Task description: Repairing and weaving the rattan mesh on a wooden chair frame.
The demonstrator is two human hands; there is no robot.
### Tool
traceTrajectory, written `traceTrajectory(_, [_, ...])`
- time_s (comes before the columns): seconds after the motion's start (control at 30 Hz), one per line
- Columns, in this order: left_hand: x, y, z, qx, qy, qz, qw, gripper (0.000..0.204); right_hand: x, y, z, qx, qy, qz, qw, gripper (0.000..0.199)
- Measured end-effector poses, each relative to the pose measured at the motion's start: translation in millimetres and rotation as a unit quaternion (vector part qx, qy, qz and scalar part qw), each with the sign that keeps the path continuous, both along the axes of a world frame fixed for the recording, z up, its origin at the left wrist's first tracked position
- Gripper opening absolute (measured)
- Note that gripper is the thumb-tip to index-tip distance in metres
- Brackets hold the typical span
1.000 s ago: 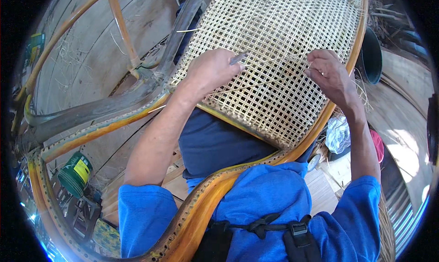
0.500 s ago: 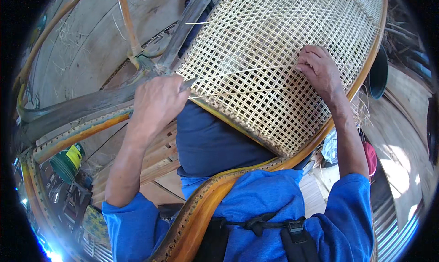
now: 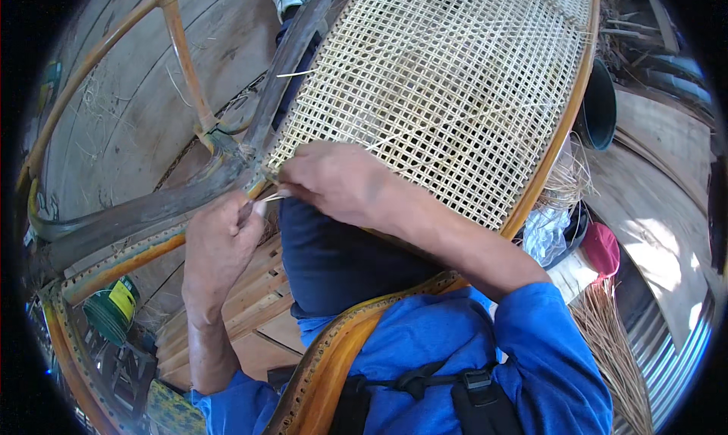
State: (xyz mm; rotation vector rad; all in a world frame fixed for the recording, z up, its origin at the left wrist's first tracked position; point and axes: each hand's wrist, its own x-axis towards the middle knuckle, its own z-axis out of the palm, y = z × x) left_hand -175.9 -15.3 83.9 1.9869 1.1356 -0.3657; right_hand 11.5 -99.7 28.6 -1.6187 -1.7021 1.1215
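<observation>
- Cane panel point(image 3: 447, 86): open square weave, pale straw colour, stretched in a curved orange-brown rattan frame point(image 3: 557, 150); it fills the upper middle of the view and lies tilted across the person's lap.
- Cane strand point(image 3: 271, 197): thin, pale, emerging at the lower left corner of the panel; both hands meet on it there.
- Left hand point(image 3: 220, 245): just below and left of that panel corner, fingers clenched around the end of the strand, knuckles facing the camera.
- Right hand point(image 3: 337, 181): resting on the panel's lower edge, just right of the corner; fingers pinched on the strand where it leaves the weave. The two hands are nearly touching.
- Loose strand point(image 3: 296, 74): a short pale end sticks out from the panel's left edge, well above the hands.
- Dark curved frame member point(image 3: 152, 207): runs left from the panel corner, passing just above the left hand.
- Green can point(image 3: 110, 310): on the wooden floor point(image 3: 136, 109), well below and left of the panel corner.
- Dark round pot point(image 3: 599, 109): just beyond the panel's right rim.
- Red round object point(image 3: 600, 249): below the panel's right rim, near a clear crumpled plastic bag point(image 3: 546, 234).
- Bundle of dry fibres point(image 3: 614, 344): lower right, well apart from the panel.
</observation>
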Motion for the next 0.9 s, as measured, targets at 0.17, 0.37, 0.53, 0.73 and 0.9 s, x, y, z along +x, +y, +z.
traceTrajectory(0.17, [39, 1, -28, 0.047, -0.021, -0.095, 0.994, 0.024, 76, -34, 15, -0.076, -0.156, -0.077, 0.982, 0.013])
traceTrajectory(0.37, [86, 12, -70, 0.077, -0.119, -0.265, 0.954, 0.017, 75, -53, 8, -0.219, -0.232, -0.181, 0.93, 0.024])
traceTrajectory(0.53, [106, 3, -68, 0.084, -0.11, -0.266, 0.954, 0.016, 64, -55, 10, -0.234, -0.248, -0.23, 0.912, 0.025])
traceTrajectory(0.73, [128, -2, -62, 0.113, -0.078, -0.319, 0.938, 0.019, 54, -54, 3, -0.252, -0.282, -0.245, 0.893, 0.027])
traceTrajectory(0.9, [153, -7, -54, 0.115, -0.027, -0.402, 0.908, 0.022, 51, -50, -3, -0.249, -0.296, -0.237, 0.891, 0.028])
